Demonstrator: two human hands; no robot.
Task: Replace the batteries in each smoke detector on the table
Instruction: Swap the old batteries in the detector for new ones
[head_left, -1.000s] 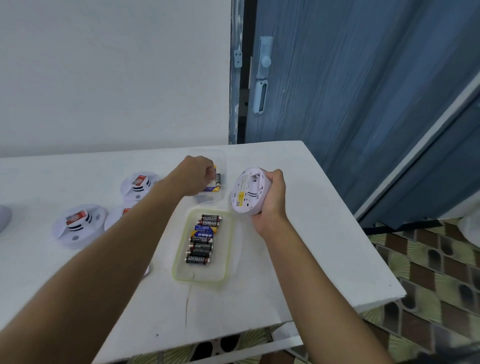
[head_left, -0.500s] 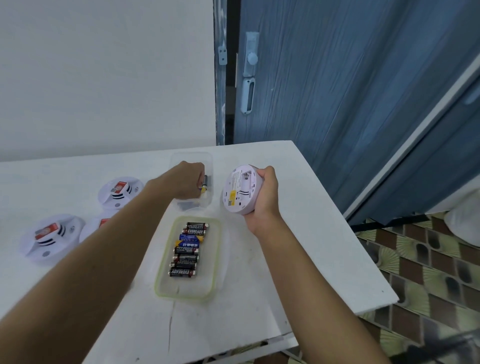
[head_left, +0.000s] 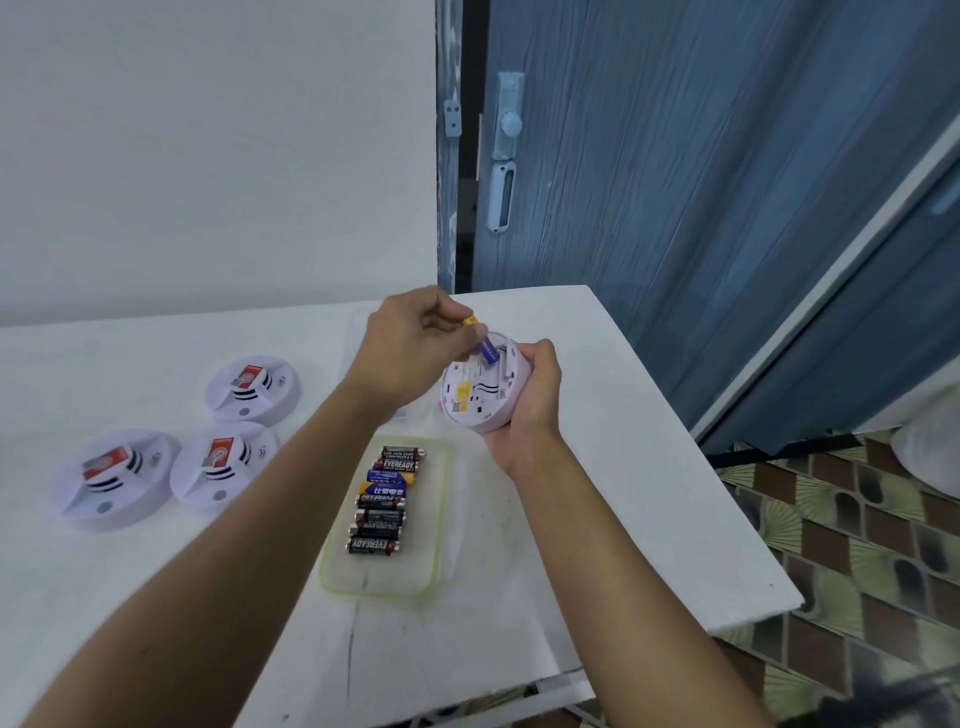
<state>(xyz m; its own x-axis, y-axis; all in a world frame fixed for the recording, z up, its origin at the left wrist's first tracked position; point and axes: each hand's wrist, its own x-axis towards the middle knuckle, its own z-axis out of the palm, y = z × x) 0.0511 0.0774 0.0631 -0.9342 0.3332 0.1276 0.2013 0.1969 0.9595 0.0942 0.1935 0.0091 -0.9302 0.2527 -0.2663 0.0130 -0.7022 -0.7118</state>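
My right hand (head_left: 524, 405) grips a round white smoke detector (head_left: 480, 387), held above the table with its open back facing me. My left hand (head_left: 405, 345) pinches a blue and yellow battery (head_left: 483, 340) whose lower end is at the detector's battery slot. Three more white smoke detectors lie face up at the left of the table: one (head_left: 253, 388) further back, one (head_left: 222, 465) in front of it, one (head_left: 115, 477) leftmost. A green-rimmed shallow tray (head_left: 434, 551) holds a row of several black and blue batteries (head_left: 382, 499).
The white table (head_left: 597, 519) ends at a right edge and a near edge close to the tray. A clear plastic container (head_left: 358, 325) stands behind my left hand, mostly hidden. A blue door (head_left: 675, 182) and a white wall stand behind the table. Patterned floor lies to the right.
My left hand lifted out of the clear container with a blue and yellow battery and moved right to the detector's back. The detector in my right hand tilted to face me more.
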